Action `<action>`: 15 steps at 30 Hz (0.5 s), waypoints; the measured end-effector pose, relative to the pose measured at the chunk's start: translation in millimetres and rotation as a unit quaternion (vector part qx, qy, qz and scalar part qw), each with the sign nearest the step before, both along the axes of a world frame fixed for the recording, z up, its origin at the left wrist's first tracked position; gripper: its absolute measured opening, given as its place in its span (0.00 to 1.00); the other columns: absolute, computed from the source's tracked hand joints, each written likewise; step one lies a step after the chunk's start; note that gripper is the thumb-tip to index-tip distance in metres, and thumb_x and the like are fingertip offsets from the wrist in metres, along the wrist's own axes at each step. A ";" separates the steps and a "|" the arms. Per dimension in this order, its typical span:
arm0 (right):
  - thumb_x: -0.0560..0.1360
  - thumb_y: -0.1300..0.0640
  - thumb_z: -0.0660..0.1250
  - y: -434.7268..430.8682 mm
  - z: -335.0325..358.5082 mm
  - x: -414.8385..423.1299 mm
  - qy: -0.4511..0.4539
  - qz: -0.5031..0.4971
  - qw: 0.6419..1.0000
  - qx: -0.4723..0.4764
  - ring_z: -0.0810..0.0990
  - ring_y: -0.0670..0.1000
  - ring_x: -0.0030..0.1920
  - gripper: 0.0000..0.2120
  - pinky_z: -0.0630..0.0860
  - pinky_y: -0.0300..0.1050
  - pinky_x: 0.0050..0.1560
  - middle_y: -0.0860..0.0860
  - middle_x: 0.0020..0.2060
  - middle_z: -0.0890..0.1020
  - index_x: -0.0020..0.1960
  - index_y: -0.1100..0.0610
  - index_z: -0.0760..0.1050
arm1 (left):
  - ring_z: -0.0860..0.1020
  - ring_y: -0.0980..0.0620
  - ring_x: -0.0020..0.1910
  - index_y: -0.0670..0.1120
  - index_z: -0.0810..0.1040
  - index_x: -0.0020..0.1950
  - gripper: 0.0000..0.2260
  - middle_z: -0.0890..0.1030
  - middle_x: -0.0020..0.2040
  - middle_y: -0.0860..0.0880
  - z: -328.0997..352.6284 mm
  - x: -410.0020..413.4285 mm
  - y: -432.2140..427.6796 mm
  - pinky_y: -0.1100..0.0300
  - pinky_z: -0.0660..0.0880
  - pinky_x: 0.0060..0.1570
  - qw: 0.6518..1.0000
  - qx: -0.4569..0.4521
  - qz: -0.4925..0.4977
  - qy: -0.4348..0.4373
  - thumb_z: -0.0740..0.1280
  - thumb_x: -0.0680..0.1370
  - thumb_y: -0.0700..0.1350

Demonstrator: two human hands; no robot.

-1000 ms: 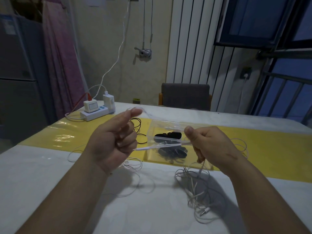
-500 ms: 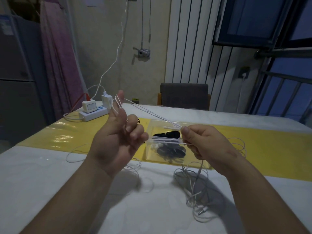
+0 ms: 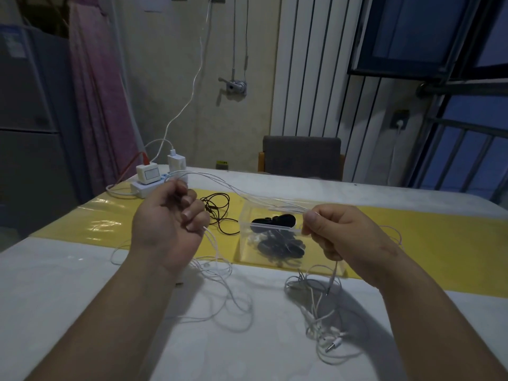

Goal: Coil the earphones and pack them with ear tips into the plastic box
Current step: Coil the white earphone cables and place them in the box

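Mid-frame I'm coiling: left hand [image 3: 167,226] clenched round the white cord [image 3: 211,176], right hand [image 3: 338,232] pinching it taut. Next, I judge, another loop, then into the plastic box [image 3: 246,248].

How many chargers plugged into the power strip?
2: a squat boxy one, a taller one just right of it. The left hand covers the strip's end, so more may hide.
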State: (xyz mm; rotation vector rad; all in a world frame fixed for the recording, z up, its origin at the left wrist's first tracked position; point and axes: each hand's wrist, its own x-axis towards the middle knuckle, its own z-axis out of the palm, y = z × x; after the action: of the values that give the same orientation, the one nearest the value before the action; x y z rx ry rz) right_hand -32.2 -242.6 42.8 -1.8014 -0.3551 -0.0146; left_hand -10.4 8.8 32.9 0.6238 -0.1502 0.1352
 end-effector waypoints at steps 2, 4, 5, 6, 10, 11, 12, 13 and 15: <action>0.79 0.53 0.63 5.3 -3.1 2.0 -0.001 -0.006 1.000 -0.007 0.61 0.45 0.24 0.16 0.57 0.38 0.26 0.49 0.24 0.67 0.37 0.62 0.76 | 0.60 0.57 0.23 0.47 0.68 0.36 0.07 0.64 0.29 0.52 -1.3 0.7 -4.8 0.66 0.56 0.20 1.000 -0.004 -0.013 0.010 0.63 0.74 0.44; 0.79 0.53 0.64 11.2 -6.0 1.7 -0.006 -0.005 1.000 -0.015 0.62 0.45 0.24 0.16 0.59 0.36 0.26 0.48 0.24 0.69 0.39 0.63 0.76 | 0.60 0.57 0.23 0.47 0.68 0.36 0.12 0.64 0.29 0.52 -3.3 1.2 -8.4 0.66 0.57 0.21 0.999 -0.023 -0.023 0.014 0.57 0.80 0.45; 0.79 0.53 0.65 15.6 -7.2 0.7 -0.009 -0.002 1.000 -0.021 0.64 0.44 0.24 0.14 0.61 0.34 0.26 0.47 0.24 0.70 0.41 0.63 0.77 | 0.60 0.57 0.23 0.47 0.68 0.36 0.14 0.64 0.29 0.52 -3.4 0.9 -9.9 0.66 0.57 0.21 0.999 -0.036 -0.023 0.014 0.56 0.81 0.46; 0.77 0.52 0.68 20.8 -7.6 -1.2 -0.014 0.001 0.999 -0.033 0.67 0.42 0.25 0.12 0.64 0.33 0.27 0.45 0.25 0.72 0.43 0.62 0.78 | 0.60 0.56 0.24 0.47 0.68 0.36 0.13 0.64 0.29 0.52 -2.9 0.3 -11.5 0.66 0.58 0.21 0.999 -0.047 -0.024 0.011 0.57 0.81 0.46; 0.56 0.32 0.71 41.2 -16.0 -3.6 -0.050 -0.018 0.976 -0.209 0.80 0.40 0.40 0.31 0.77 0.41 0.45 0.41 0.42 0.82 0.55 0.46 0.78 | 0.61 0.56 0.24 0.47 0.68 0.35 0.09 0.65 0.29 0.51 -1.9 -0.1 -15.8 0.66 0.59 0.22 0.996 -0.080 -0.040 -0.006 0.61 0.75 0.46; 0.53 0.29 0.71 45.3 -17.0 -3.6 -0.059 -0.016 0.966 -0.250 0.80 0.41 0.45 0.36 0.78 0.44 0.49 0.42 0.46 0.82 0.58 0.43 0.76 | 0.61 0.56 0.24 0.47 0.68 0.35 0.10 0.65 0.29 0.51 -2.3 0.4 -15.7 0.66 0.59 0.22 0.995 -0.086 -0.040 -0.009 0.61 0.76 0.46; 0.52 0.27 0.71 48.9 -18.3 -3.1 -0.063 -0.009 0.958 -0.278 0.80 0.43 0.48 0.39 0.79 0.46 0.51 0.43 0.49 0.82 0.60 0.41 0.75 | 0.61 0.56 0.24 0.47 0.68 0.35 0.11 0.65 0.30 0.51 -2.6 1.1 -15.4 0.66 0.59 0.22 0.995 -0.089 -0.040 -0.010 0.60 0.77 0.46; 0.53 0.28 0.72 52.8 -18.9 -3.9 -0.064 -0.002 0.952 -0.300 0.80 0.43 0.48 0.39 0.79 0.47 0.51 0.43 0.50 0.82 0.60 0.41 0.74 | 0.61 0.56 0.24 0.47 0.68 0.36 0.12 0.65 0.30 0.51 -2.8 1.2 -15.3 0.66 0.59 0.22 0.995 -0.091 -0.039 -0.009 0.58 0.79 0.46; 0.60 0.33 0.74 58.4 -20.9 -3.0 -0.086 0.003 0.931 -0.356 0.78 0.43 0.43 0.27 0.76 0.44 0.46 0.42 0.45 0.80 0.55 0.43 0.77 | 0.62 0.56 0.24 0.47 0.68 0.36 0.12 0.66 0.30 0.51 -3.5 1.6 -14.9 0.66 0.60 0.23 0.994 -0.099 -0.038 -0.007 0.57 0.80 0.46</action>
State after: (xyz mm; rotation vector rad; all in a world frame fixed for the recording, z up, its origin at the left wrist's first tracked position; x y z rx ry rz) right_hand -35.2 -184.2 21.9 -2.5277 -0.5376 -0.0435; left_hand -8.8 -6.1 29.5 0.4194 -0.1722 0.0802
